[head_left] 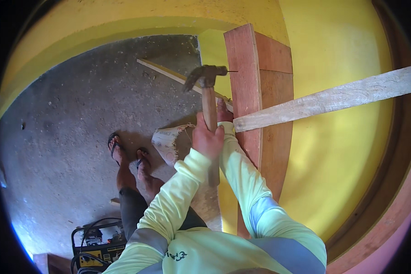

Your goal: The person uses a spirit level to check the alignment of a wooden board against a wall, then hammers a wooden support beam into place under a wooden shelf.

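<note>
My left hand (208, 139) is closed around the wooden handle of a claw hammer (209, 100). The hammer's head meets the end of a nail (233, 71), which sticks out sideways from a reddish plywood panel (242, 86). My right hand (223, 111) is at the panel's left edge, below the nail, partly hidden by my sleeve. It appears closed on the end of a long thin wooden strip (166, 72) that slants away to the far left. Some of its fingers are out of sight.
A pale rough board (329, 102) crosses the plywood toward the right. Yellow walls (338, 150) rise on the right and at the far side. On the concrete floor (68, 118) lie a whitish sack (167, 144) and, at lower left, a black-and-yellow machine with cables (96, 244).
</note>
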`<state>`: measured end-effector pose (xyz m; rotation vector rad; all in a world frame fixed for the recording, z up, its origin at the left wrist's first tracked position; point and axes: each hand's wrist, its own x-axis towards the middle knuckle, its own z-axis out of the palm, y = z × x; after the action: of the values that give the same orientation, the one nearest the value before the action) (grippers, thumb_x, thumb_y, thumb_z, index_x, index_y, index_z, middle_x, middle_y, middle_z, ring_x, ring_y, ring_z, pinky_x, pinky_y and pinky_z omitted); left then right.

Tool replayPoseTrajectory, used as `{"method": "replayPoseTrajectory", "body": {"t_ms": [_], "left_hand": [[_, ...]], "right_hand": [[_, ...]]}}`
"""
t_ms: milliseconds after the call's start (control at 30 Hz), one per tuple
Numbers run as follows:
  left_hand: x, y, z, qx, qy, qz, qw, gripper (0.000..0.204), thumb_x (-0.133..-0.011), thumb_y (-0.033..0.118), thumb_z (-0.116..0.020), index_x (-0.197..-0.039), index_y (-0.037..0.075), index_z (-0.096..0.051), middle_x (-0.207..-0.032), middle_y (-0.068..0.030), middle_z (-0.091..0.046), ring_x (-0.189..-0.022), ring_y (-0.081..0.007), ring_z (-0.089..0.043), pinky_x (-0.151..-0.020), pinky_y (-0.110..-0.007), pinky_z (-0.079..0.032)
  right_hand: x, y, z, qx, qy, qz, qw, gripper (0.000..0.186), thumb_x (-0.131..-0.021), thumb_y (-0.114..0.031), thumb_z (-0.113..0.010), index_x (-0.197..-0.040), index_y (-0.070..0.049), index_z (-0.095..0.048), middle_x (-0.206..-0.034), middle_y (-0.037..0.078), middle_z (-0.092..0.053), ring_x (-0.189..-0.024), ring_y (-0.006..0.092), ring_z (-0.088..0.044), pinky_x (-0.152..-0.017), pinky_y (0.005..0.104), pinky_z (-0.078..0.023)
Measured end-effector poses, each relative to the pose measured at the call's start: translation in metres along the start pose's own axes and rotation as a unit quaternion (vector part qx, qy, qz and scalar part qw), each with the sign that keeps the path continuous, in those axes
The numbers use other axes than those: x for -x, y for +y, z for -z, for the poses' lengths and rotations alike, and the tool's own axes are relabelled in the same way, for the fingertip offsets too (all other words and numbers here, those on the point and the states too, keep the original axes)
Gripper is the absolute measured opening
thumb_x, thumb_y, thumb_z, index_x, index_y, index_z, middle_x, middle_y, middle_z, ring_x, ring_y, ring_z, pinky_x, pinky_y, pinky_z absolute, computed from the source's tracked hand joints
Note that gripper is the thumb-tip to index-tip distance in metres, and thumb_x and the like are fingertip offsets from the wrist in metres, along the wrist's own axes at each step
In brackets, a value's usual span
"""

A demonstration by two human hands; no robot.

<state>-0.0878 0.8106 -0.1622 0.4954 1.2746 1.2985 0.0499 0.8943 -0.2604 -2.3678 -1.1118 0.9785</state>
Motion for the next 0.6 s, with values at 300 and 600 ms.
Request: {"method": "replayPoseTrajectory", "body": {"t_ms": [300,600], "left_hand": [[0.036,0.056,0.052,0.259,0.184,-0.002,0.948,0.028,-0.077,0.006,-0.06,-0.101,0.001,-0.046,-0.074,-0.0094,-0.053,-0.061,-0.0246,-0.055,-0.059,-0.036,-0.047],[0.004,-0.002,0.047,-0.046,0.046,-0.056,0.996,0.03,-0.079,0.01,-0.06,-0.103,0.004,-0.043,-0.075,-0.0192,-0.061,-0.063,-0.0339,-0.062,-0.059,-0.04,-0.048]], "right_hand": [[0.002,0.006,0.0,-0.069,0.086,0.058,0.992,0.053,-0.088,-0.042,-0.06,-0.115,0.003,-0.06,-0.109,0.017,-0.063,-0.099,0.0229,-0.058,-0.089,0.0343,-0.043],[0.004,-0.005,-0.001,-0.055,0.066,0.08,0.993,0.054,-0.09,-0.048,-0.055,-0.114,0.0,-0.062,-0.107,0.017,-0.064,-0.095,0.0204,-0.059,-0.084,0.0326,-0.045]]}}
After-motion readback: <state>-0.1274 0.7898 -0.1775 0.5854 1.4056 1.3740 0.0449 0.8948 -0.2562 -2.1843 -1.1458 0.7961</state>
